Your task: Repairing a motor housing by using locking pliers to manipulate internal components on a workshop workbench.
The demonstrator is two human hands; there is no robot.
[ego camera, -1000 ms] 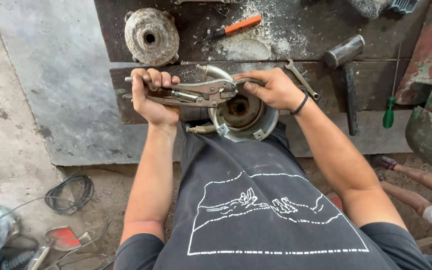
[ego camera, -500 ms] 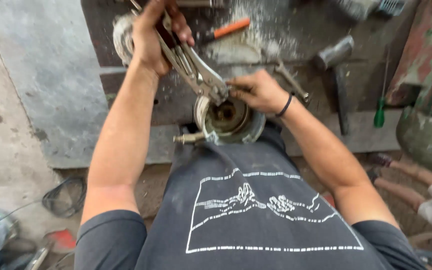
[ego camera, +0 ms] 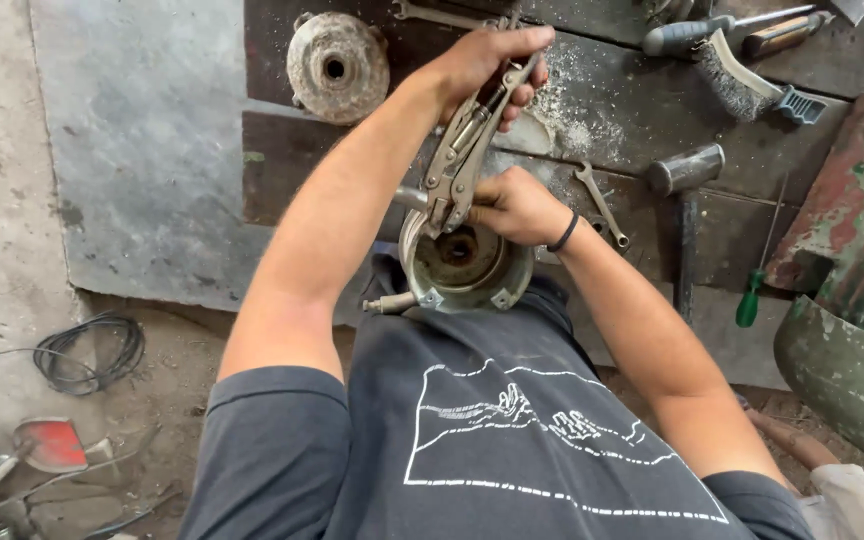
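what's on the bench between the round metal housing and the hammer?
Head view: the right hand and an open-ended spanner lie between the round metal housing and the hammer.

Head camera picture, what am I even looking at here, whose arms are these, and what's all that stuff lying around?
The view comes from a camera worn on a person's head, looking down, so both arms are the person's own. The left hand grips the handles of large locking pliers, whose jaws reach down to a round metal housing at the edge of a dark workbench. The right hand rests at the housing's rim, where the jaws meet it. On the bench lie a rusty round part, a wire brush, a hammer, a small wrench and a green-handled screwdriver. A coil of black cable lies on the ground to the left.
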